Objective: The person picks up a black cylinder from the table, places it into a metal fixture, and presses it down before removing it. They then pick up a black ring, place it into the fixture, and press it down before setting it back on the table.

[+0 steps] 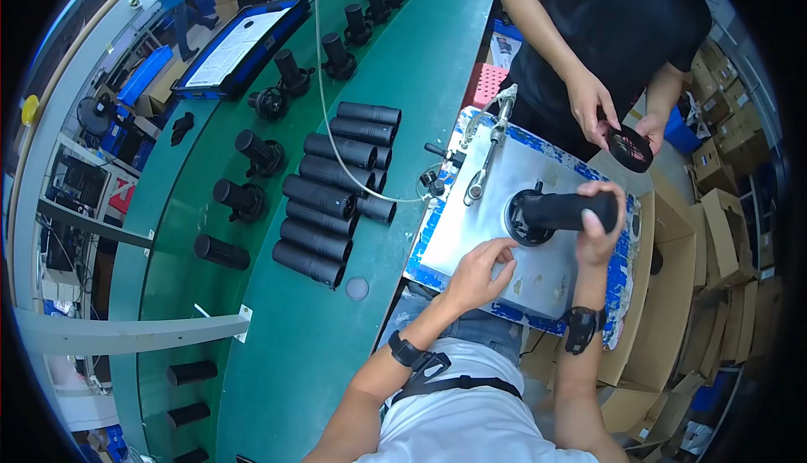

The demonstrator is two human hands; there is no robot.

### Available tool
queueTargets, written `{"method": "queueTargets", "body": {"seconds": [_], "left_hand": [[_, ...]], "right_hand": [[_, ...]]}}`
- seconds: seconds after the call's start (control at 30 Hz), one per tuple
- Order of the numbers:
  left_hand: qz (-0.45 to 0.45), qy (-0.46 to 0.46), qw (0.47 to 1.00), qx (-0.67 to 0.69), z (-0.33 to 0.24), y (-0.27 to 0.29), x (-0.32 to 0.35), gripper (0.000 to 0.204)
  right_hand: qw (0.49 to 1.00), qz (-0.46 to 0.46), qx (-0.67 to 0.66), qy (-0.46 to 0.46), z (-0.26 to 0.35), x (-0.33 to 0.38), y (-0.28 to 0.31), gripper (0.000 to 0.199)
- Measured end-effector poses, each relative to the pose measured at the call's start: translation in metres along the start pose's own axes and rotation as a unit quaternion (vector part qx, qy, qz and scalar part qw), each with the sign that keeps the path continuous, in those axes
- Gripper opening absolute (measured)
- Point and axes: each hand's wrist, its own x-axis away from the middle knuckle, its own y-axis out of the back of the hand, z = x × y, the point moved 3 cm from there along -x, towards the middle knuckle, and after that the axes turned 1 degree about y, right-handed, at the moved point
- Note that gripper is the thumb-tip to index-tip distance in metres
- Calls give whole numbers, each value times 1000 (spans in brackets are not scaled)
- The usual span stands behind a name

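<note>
My right hand [599,221] grips a black cylinder [561,210] that stands tilted in a round black fixture [523,219] on a metal plate [504,249] with a blue-taped edge. My left hand [481,271] rests on the plate just left of the fixture, fingers curled, holding nothing that I can see. Both wrists wear black bands.
Several black tubes [324,198] lie stacked on the green conveyor [286,337], with more upright black parts along the belt. A screwdriver tool [487,156] hangs over the plate on a cable. A person in black [605,34] stands opposite holding a black round part [630,149]. Cardboard boxes [723,211] stand at the right.
</note>
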Motion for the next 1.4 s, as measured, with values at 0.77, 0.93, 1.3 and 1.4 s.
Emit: {"method": "queueTargets", "body": {"seconds": [0.77, 0.93, 1.3, 1.4], "left_hand": [[-16, -4, 1000, 10, 8, 2, -2, 15], [1, -3, 999, 36, 8, 3, -2, 15], [34, 51, 985, 163, 1, 31, -16, 13], [-99, -19, 995, 29, 7, 72, -64, 12]], "right_hand": [[974, 61, 194, -98, -43, -5, -47, 31], [970, 132, 41, -200, -55, -2, -43, 30], [994, 91, 41, -51, -60, 8, -30, 31], [991, 99, 79, -41, -62, 10, -24, 32]]}}
